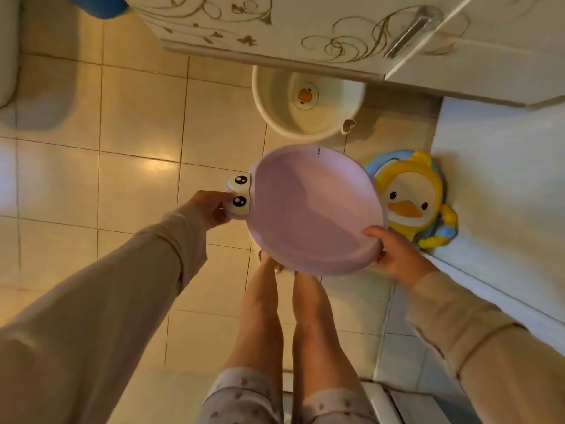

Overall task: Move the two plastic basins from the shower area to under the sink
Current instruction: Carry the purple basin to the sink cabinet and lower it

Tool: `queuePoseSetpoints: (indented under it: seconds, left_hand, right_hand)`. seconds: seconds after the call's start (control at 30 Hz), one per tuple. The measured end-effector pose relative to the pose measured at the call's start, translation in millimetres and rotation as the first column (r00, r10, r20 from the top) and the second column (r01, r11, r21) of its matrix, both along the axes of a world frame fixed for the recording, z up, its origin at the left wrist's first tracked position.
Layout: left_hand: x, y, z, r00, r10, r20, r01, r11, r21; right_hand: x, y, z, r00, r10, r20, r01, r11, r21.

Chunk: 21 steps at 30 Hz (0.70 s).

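I hold a pink plastic basin [312, 209] in the air above the tiled floor, tilted toward me. My left hand [212, 208] grips its white handle with two cartoon eyes. My right hand [394, 252] grips the rim at the near right. A white basin [275, 99] with a duck face printed inside stands on the floor ahead, partly tucked beneath the sink cabinet [305, 35].
A yellow duck-shaped child seat [409, 197] leans against a white appliance [504, 185] at right. The cabinet door has a metal handle [412, 32]. A toilet base [9, 56] sits at far left. My bare legs [287, 325] stand below the basin.
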State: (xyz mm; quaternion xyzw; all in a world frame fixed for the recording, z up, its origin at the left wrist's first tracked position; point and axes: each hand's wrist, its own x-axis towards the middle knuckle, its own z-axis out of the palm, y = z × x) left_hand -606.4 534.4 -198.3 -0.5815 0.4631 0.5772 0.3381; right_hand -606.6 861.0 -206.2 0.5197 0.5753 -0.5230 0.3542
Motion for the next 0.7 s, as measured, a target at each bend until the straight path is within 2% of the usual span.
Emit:
queuePoseSetpoints:
  seconds: [0.13, 0.3, 0.4, 0.5, 0.57, 0.6, 0.63, 0.67, 0.7]
  left_hand:
    - [-36.5, -6.7, -60.8, 0.996, -0.089, -0.029, 0.088, 0.996, -0.027]
    - [-90.7, -6.5, -113.6, 0.983, -0.151, -0.101, 0.138, 0.983, -0.124]
    - [-133.1, -8.0, -134.9, 0.971, -0.171, -0.167, 0.139, 0.973, -0.187]
    - [-158.1, -7.6, -152.1, 0.953, -0.156, -0.26, 0.113, 0.979, -0.172]
    - [-181.9, -12.7, -170.8, 0.941, -0.07, -0.332, 0.02, 0.988, -0.152]
    - [-193.4, -17.7, -190.1, 0.916, -0.076, -0.394, 0.007, 0.984, -0.175]
    - [-213.8, -17.5, -216.7, 0.897, -0.016, -0.442, -0.055, 0.987, -0.148]
    - [-218.7, -10.1, -246.0, 0.919, 0.02, -0.394, -0.097, 0.979, -0.177]
    - [-208.7, -1.2, -288.6, 0.95, 0.006, -0.311, -0.102, 0.951, -0.293]
  right_hand:
    - [-36.5, -2.8, -61.2, 0.996, 0.054, 0.065, -0.051, 0.998, -0.049]
    - [-110.4, -14.1, -108.9, 0.983, 0.182, -0.038, -0.183, 0.983, -0.012]
    - [-159.4, -27.9, -128.8, 0.977, 0.183, -0.113, -0.178, 0.983, 0.055]
    - [-199.3, -34.3, -156.2, 0.965, 0.171, -0.198, -0.152, 0.982, 0.111]
    - [-220.8, -35.6, -179.8, 0.956, 0.136, -0.259, -0.11, 0.988, 0.11]
    - [-230.0, -36.8, -193.2, 0.951, 0.114, -0.288, -0.087, 0.991, 0.105]
    - [-238.7, -38.5, -208.0, 0.943, 0.095, -0.319, -0.067, 0.993, 0.1]
    - [-247.1, -39.7, -222.8, 0.934, 0.077, -0.35, -0.045, 0.994, 0.098]
    - [-254.1, -41.0, -238.2, 0.923, 0.059, -0.38, -0.027, 0.995, 0.091]
